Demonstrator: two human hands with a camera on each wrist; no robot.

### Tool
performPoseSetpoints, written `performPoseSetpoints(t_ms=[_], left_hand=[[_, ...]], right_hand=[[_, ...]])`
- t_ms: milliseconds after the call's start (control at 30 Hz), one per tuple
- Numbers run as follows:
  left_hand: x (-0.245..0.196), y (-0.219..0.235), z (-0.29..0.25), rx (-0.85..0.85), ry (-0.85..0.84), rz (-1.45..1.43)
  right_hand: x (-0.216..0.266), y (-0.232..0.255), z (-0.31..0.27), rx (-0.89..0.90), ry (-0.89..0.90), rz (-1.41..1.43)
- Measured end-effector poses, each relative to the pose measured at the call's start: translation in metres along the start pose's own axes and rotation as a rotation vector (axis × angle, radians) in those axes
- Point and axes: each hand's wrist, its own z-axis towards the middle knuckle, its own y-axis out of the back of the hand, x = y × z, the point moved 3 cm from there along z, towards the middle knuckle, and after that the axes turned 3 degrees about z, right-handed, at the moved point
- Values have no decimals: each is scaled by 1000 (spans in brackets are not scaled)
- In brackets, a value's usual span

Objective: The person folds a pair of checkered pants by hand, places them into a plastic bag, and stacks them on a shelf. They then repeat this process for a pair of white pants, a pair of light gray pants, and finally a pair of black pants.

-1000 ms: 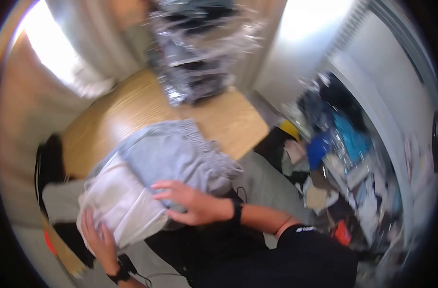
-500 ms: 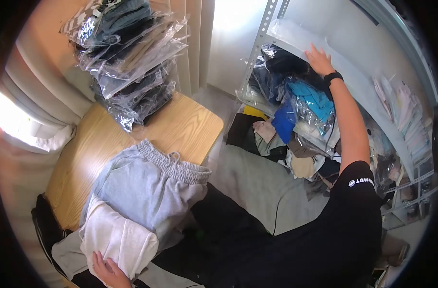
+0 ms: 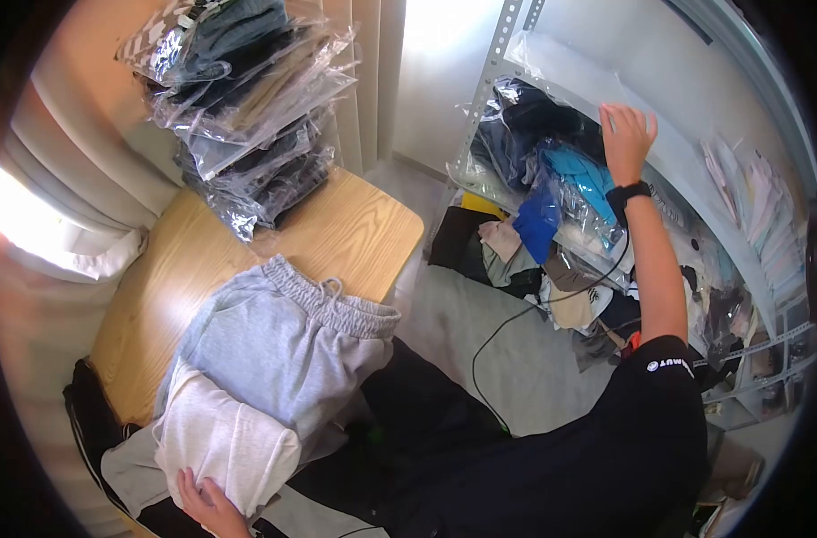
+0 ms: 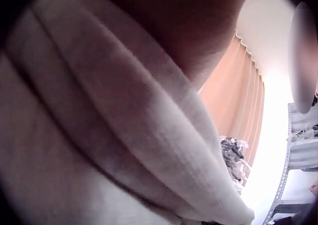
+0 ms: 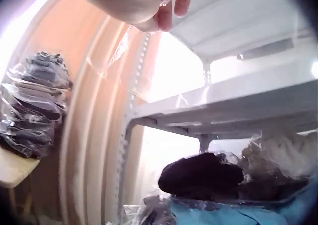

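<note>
Grey drawstring sweatpants (image 3: 256, 332) lie over the front of the wooden table in the head view. On their lower part is a folded off-white garment (image 3: 224, 435); its thick folds (image 4: 119, 106) fill much of the left wrist view. My left hand (image 3: 213, 511) rests on that garment, fingers spread across its near edge. Out at the shelf, my right hand (image 3: 628, 143) is raised with bent fingers and pinches a clear plastic bag (image 5: 119, 51), which hangs thin and see-through beside the fingers in the right wrist view.
A tall stack of bagged clothes (image 3: 247, 117) stands at the back of the wooden table (image 3: 363, 224). To the right is a metal shelf (image 3: 686, 143), with bagged clothes (image 3: 574, 188) on its lower level and loose garments below. A black cable (image 3: 484, 350) crosses the grey surface.
My right hand has left the sweatpants, reached out to the shelf and now pinches a clear bag, drawn slightly back. The left hand stays on the off-white garment. The view has swung right.
</note>
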Motion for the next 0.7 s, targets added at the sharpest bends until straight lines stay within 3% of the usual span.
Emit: performPoseSetpoints(t_ms=[133, 233, 267, 300, 367, 400, 500, 567, 633, 700], left_hand=[[38, -22, -15, 18, 137, -116], [74, -39, -32, -41, 176, -218], [63, -30, -35, -63, 97, 35], [62, -28, -33, -16, 177, -103], [37, -9, -26, 81, 178, -123], [45, -7, -21, 147, 29, 41], [-2, 35, 9, 263, 135, -287], [-17, 43, 10, 358, 126, -701], [-56, 51, 0, 598, -35, -1018], [-89, 50, -10, 791, -189, -966]], right_hand=[[47, 72, -18, -16, -16, 75], [122, 129, -66, 174, 66, 295], [151, 148, -83, 254, 125, 399], [178, 163, -103, 255, 167, 554], [230, 201, -121, 286, 195, 857], [250, 215, -134, 303, 186, 991], [307, 247, -129, 354, 243, 1371], [336, 259, -128, 441, 309, 1529], [366, 273, -118, 443, 322, 1657], [390, 286, -104, 384, 406, 1708]])
